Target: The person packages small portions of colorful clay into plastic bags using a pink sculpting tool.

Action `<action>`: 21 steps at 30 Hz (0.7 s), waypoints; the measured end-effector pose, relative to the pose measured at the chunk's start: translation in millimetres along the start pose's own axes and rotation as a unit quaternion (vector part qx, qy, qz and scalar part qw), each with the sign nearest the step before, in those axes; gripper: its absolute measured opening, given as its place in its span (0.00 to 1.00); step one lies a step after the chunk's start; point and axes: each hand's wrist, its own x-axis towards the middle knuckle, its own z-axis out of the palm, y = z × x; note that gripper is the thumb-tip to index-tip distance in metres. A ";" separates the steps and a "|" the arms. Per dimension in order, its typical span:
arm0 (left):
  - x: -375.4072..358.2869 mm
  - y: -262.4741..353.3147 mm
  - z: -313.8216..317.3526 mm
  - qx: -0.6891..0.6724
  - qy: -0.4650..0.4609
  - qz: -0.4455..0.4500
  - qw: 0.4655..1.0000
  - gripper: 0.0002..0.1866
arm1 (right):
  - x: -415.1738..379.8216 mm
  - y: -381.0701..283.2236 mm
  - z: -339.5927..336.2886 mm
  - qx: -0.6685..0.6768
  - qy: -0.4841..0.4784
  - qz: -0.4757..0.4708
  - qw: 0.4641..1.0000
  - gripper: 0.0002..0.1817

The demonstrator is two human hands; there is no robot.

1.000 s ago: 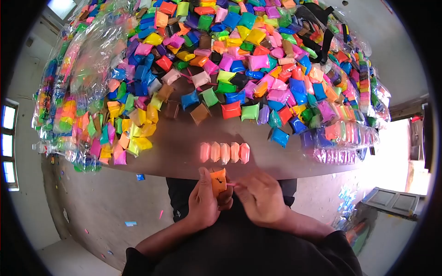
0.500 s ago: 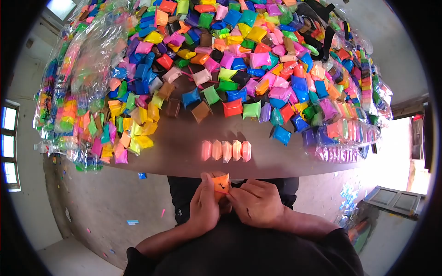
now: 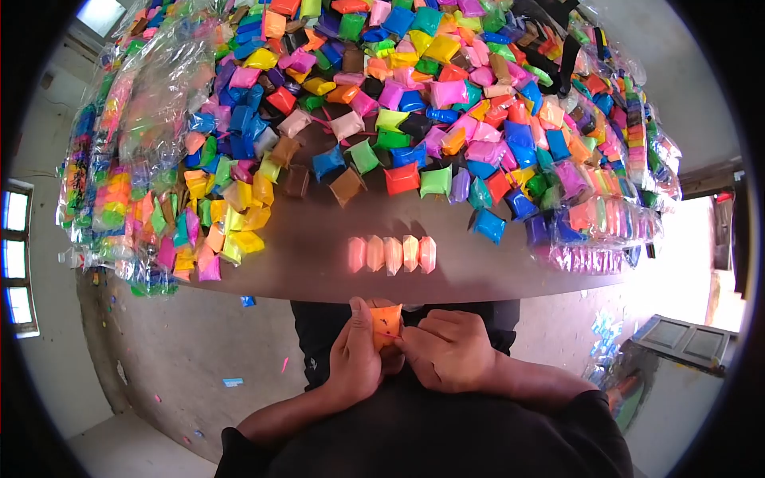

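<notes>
Just in front of the table edge, my left hand [image 3: 356, 354] is closed around a small orange packet [image 3: 386, 320], thumb up along its left side. The packet has a shiny wrapper and a small dark mark on its face. My right hand [image 3: 450, 350] is closed at the packet's lower right, its fingertips pinching a thin pink stick [image 3: 389, 335] that lies across the packet's lower part. The lower fingers of both hands are partly hidden. Beyond them on the table, a short row of pink and orange packets [image 3: 393, 256] lies side by side.
A large heap of multicoloured packets [image 3: 390, 95] covers the far part of the brown table [image 3: 311, 255]. Clear plastic bags of packets [image 3: 159, 103] are piled at the left, more [image 3: 598, 223] at the right. A pink strip [image 3: 284, 365] and scraps lie on the floor.
The orange packet has turned slightly and sits more upright between my hands. My right hand has shifted a little to the right; the pink stick shows more clearly.
</notes>
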 end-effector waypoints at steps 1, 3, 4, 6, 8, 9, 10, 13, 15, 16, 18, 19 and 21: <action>1.0 -1.8 -2.7 0.000 0.001 -0.001 1.000 0.31 | 1.4 2.3 -1.5 0.001 0.000 0.001 1.000 0.06; 3.9 -7.7 -9.2 -0.017 -0.043 0.016 0.999 0.32 | 4.7 8.7 -6.3 -0.049 -0.005 0.016 0.999 0.07; 3.7 -7.7 -8.3 -0.017 -0.043 0.015 0.999 0.32 | 3.0 6.4 -5.6 -0.049 -0.005 0.016 0.999 0.07; 2.3 -5.1 -3.2 0.037 -0.002 0.030 0.999 0.33 | -1.9 -0.8 -4.1 0.020 -0.025 0.034 0.999 0.05; 2.2 -4.3 -2.2 0.042 -0.011 0.041 0.998 0.33 | 4.9 5.2 -6.6 0.012 -0.003 0.043 0.999 0.05; 1.5 -4.6 -2.0 0.046 -0.019 0.052 0.997 0.33 | 6.6 7.1 -7.1 0.005 0.018 0.051 0.999 0.04; 1.0 -5.1 0.0 0.046 -0.018 0.052 0.997 0.33 | 5.7 5.9 -5.7 0.005 0.018 0.051 0.999 0.04; 0.8 -5.0 3.5 0.075 0.044 0.073 0.994 0.34 | 4.1 5.7 -1.6 0.056 0.037 0.051 0.996 0.08; 0.5 -4.1 0.9 0.111 0.014 0.101 0.989 0.34 | 5.5 13.7 -4.4 0.050 0.041 0.080 0.995 0.08; 0.6 -4.9 -0.5 0.111 0.014 0.101 0.988 0.34 | 5.0 13.0 -3.6 0.050 0.041 0.079 0.995 0.08; -0.3 -7.2 -3.5 0.100 -0.012 0.108 0.989 0.34 | 3.5 9.5 -1.4 0.070 0.045 0.030 0.996 0.08; -0.4 -6.8 -3.0 0.100 -0.012 0.107 0.989 0.34 | 3.8 9.8 -4.7 0.070 0.045 0.030 0.996 0.08; -1.2 -5.9 -1.3 0.111 0.000 0.115 0.987 0.34 | 4.0 11.9 -12.5 0.031 0.017 0.027 0.999 0.05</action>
